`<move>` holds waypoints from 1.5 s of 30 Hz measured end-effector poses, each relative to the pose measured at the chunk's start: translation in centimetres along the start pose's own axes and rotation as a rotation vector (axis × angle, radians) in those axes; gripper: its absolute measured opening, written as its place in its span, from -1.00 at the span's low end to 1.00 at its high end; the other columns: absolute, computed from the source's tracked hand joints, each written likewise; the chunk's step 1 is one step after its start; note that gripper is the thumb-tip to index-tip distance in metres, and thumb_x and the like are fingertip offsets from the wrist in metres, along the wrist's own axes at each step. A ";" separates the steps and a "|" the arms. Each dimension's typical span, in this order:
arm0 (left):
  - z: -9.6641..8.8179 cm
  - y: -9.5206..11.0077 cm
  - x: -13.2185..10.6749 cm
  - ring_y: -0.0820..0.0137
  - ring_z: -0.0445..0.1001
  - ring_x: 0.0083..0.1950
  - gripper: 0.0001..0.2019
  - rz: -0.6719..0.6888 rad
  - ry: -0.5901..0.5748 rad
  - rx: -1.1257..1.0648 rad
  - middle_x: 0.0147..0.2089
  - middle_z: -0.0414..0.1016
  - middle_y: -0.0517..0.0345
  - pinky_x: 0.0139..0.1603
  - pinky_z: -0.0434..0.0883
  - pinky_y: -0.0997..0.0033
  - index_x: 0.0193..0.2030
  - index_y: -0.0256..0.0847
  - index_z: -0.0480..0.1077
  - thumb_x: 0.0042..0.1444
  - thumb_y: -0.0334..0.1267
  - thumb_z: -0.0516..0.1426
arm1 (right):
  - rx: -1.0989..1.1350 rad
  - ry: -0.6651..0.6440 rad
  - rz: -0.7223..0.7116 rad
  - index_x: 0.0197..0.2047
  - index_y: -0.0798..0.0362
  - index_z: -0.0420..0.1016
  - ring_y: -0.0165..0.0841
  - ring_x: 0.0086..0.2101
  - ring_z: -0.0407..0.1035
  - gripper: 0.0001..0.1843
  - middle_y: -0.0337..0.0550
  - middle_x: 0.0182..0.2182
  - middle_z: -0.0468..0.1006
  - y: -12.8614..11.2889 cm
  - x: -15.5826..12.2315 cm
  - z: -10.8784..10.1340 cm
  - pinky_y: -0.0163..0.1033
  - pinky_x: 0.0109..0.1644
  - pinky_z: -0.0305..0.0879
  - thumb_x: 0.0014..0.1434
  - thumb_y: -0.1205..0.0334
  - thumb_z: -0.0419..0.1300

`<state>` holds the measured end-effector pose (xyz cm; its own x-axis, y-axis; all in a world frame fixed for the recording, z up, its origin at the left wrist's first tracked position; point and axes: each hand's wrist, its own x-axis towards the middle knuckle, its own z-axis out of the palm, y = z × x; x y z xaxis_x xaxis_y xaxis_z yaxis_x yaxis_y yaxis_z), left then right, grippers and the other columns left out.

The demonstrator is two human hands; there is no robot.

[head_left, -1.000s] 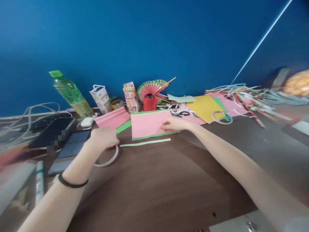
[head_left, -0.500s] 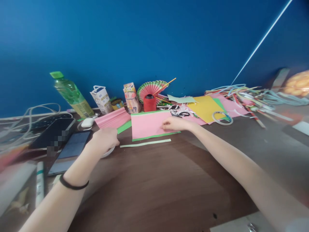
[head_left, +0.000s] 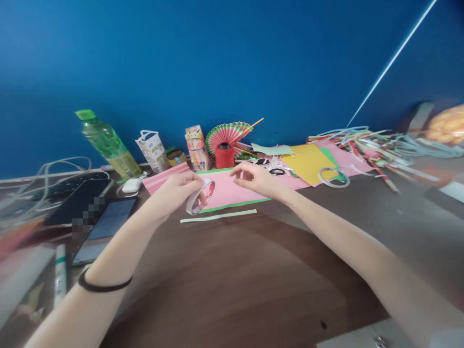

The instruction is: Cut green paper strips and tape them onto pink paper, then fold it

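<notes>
My left hand (head_left: 177,191) grips a roll of tape (head_left: 191,203), white outside with red print on its inner ring, tilted up over the left part of a pink sheet (head_left: 226,189). That sheet lies flat with green bands along its long edges. Fingers curved and apart, my right hand (head_left: 258,181) is over the sheet's right part with nothing in it; whether it touches the paper I cannot tell. A thin pale green paper strip (head_left: 219,216) lies just in front. Pleated pink paper (head_left: 163,177) is partly hidden behind my left hand.
Along the blue wall stand a green bottle (head_left: 108,145), cartons and a red spool (head_left: 224,157) before a pleated fan (head_left: 226,133). To the right are a yellow sheet (head_left: 308,162), another tape roll (head_left: 334,185) and tangled strips. Phones (head_left: 112,217) and cables lie left.
My left hand has lifted the tape roll and carried it right, over the pink sheet. My right hand has risen slightly from the sheet, its fingers now parted.
</notes>
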<state>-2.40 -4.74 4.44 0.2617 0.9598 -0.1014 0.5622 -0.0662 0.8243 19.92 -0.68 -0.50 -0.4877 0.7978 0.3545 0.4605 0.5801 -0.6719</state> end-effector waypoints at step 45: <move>3.2 -2.6 1.0 0.38 0.43 -0.24 -0.84 0.257 -0.103 0.034 -0.32 0.50 0.17 -0.19 0.29 0.38 -0.20 -0.17 0.29 0.08 -0.23 0.00 | 0.099 0.245 -0.137 -0.10 0.01 0.45 -0.32 0.03 0.27 -0.69 -0.10 -0.01 0.42 -1.9 -0.3 2.0 -0.11 0.09 0.25 0.11 0.40 0.03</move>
<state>-1.08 -4.52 0.46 0.4764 0.8777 0.0508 0.4931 -0.3146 0.8111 17.71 -2.31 -0.63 -0.3413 0.7360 0.5847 0.3225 0.6760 -0.6626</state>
